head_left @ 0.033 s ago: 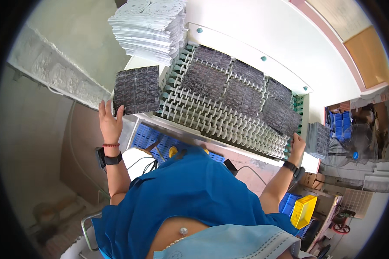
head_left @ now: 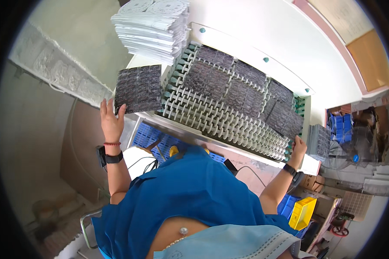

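My left hand (head_left: 113, 121) is at the near left corner of a dark circuit board panel (head_left: 138, 90), at the left end of a roller conveyor (head_left: 220, 121). Its fingers are spread, and the thumb rests by the panel's near edge. At the conveyor's right side, my right hand (head_left: 298, 150) has its fingers curled together at the near corner of another dark circuit board panel (head_left: 284, 117). That panel lies tilted on the wheels. More dark panels (head_left: 206, 78) lie in two rows farther back on the conveyor.
A tall stack of white panels with round patterns (head_left: 153, 32) stands at the far left. Beside the conveyor's right end is another stack of panels (head_left: 319, 142). A yellow bin (head_left: 303, 213) and blue bins (head_left: 287, 204) are at the lower right. Blue plastic slats (head_left: 149, 137) lie below.
The view has shifted slightly. The panel at my right hand sits a little differently against its neighbours, with a light gap line showing at its left. Both hands keep nearly the same places.
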Action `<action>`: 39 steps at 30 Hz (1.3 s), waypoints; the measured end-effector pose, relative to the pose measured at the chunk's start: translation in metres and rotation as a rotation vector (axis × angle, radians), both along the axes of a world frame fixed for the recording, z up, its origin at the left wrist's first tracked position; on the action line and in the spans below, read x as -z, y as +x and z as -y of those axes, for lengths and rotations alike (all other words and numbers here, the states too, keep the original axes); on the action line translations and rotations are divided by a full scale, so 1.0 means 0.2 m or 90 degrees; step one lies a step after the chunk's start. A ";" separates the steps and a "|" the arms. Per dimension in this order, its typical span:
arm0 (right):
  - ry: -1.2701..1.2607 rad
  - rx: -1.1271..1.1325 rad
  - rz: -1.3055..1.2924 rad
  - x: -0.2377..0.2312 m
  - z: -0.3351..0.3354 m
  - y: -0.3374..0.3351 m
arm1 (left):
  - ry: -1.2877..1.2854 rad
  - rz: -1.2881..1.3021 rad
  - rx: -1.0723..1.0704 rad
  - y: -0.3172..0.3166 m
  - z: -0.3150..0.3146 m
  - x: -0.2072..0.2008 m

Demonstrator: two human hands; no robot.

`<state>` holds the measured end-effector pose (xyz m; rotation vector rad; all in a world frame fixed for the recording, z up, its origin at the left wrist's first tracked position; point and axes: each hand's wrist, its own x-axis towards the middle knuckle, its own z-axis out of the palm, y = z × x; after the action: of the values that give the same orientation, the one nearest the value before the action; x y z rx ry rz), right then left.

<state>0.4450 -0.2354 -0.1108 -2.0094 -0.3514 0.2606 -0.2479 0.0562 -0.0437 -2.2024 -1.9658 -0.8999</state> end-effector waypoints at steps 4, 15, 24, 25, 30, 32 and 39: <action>0.174 -0.095 -0.166 -0.05 0.03 -0.32 | -0.019 0.041 0.009 -0.01 0.02 0.02; 0.095 -0.319 -0.335 0.09 -0.74 -1.63 | -0.025 0.074 0.039 -0.06 0.01 0.06; -0.001 -0.188 -0.095 0.05 -0.40 -1.30 | -0.016 0.084 0.073 -0.10 -0.03 0.07; -0.003 -0.175 -0.092 0.06 -0.34 -1.24 | -0.012 0.079 0.068 -0.11 -0.04 0.08; -0.268 -0.186 0.173 0.06 -0.26 -1.15 | -0.026 0.073 0.075 -0.06 -0.07 0.07; -0.236 -0.243 0.395 0.05 -0.37 -1.22 | -0.020 0.066 0.076 -0.06 -0.07 0.09; -0.040 -0.574 0.594 -0.03 -0.94 -1.67 | -0.029 0.088 0.051 -0.10 0.00 0.03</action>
<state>0.1116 -0.0469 -0.1052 -1.7918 -1.8497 -0.1494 -0.2682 0.0571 -0.0498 -2.3183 -1.9854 -1.0551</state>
